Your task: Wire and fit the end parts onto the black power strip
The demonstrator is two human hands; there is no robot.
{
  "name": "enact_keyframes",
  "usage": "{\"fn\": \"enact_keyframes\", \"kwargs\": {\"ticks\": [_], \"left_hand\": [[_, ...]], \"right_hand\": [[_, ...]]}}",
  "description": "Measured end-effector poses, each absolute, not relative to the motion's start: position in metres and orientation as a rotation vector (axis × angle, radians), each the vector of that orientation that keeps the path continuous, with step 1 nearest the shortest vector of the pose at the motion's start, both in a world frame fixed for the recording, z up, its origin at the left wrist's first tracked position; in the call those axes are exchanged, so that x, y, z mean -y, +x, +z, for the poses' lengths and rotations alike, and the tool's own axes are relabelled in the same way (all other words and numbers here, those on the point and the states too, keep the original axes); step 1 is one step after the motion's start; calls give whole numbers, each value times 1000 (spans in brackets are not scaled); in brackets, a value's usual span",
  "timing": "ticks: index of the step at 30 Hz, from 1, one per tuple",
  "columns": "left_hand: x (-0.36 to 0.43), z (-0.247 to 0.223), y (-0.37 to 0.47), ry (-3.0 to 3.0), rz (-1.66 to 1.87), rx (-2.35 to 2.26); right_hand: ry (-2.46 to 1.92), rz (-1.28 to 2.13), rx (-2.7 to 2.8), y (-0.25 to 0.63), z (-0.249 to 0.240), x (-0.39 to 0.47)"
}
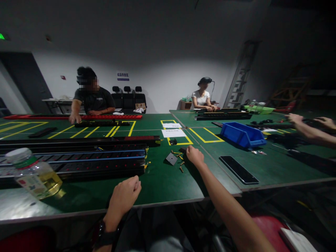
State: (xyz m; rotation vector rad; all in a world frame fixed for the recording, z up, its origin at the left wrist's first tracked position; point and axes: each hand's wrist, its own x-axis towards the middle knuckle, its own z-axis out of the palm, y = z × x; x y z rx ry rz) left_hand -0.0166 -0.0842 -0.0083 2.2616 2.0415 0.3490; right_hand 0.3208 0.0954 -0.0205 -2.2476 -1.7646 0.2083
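My left hand [126, 192] is closed over the table's near edge, its back towards me, and the inside of the fist is hidden. Farther forward, my right hand [194, 155] is closed low over the green tabletop [160, 189]. A small dark piece shows beside its fingertips, but I cannot tell whether they grip it. Just left of this hand lie a square grey plate with a hole [171, 159] and several small brass-coloured pieces [181, 169]. A small black part [173, 141] sits behind them. Left of these, long black strips with red dots [105, 164] end in yellow wires.
A bottle of yellow liquid [35, 175] stands front left. Right of my right hand lie a phone [238, 169] and a blue bin [243, 134]. Paper labels [173, 133] lie mid-table. Two people sit across the table; another person's hands [295, 119] reach in from the right.
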Motion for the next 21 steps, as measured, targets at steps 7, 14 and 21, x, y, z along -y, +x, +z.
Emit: {"fn": "enact_keyframes", "kwargs": {"ticks": [7, 14, 21], "left_hand": [[83, -11, -17, 2268, 347, -2046], [84, -11, -17, 2260, 362, -2048], [86, -13, -17, 2266, 407, -2047]], "right_hand": [[-2246, 213, 1740, 320, -20, -95], [-2242, 252, 1721, 323, -27, -99], [-2241, 238, 1733, 325, -31, -101]]}}
